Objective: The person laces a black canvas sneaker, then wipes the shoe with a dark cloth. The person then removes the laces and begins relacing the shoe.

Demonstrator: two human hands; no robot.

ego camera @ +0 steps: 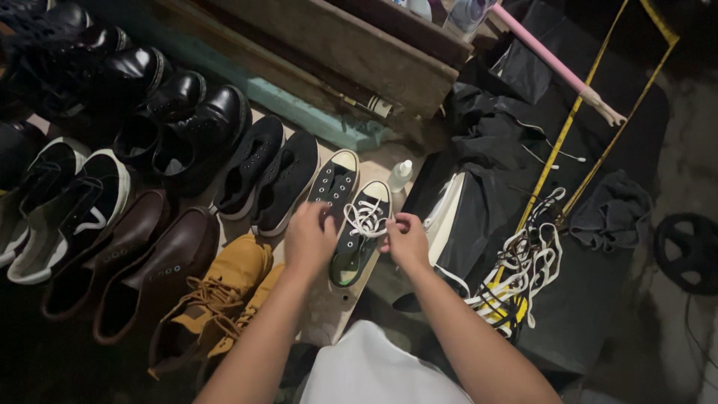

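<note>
Head view: a black canvas sneaker with a white rubber toe cap (pixel 360 232) is seen lying on a pale board (pixel 329 310), toe pointed away from the person, just beside its unlaced twin (pixel 334 179). Both forearms are stretched forward from the bottom edge and angled inward, so that the hands meet over the shoe. The left hand (pixel 309 241) is curled, knuckles up, against the shoe's left side, its fingers bent down onto the upper; what they pinch is hidden beneath them. The right hand (pixel 406 239) is held at the shoe's right edge, thumb and fingers closed on a strand of the white lace (pixel 366 218), which is threaded loosely across the eyelets.

To the left, rows of footwear are laid out: tan lace-up boots (pixel 213 299), brown leather shoes (pixel 142 262), black knit sneakers (pixel 269 176) and glossy black dress shoes (pixel 179 120). A small clear bottle (pixel 401 175) is stood just beyond the shoe's toe. To the right, a tangle of white laces (pixel 523 265) is heaped on black sheeting (pixel 516 150), crossed by a yellow tape (pixel 557 146).
</note>
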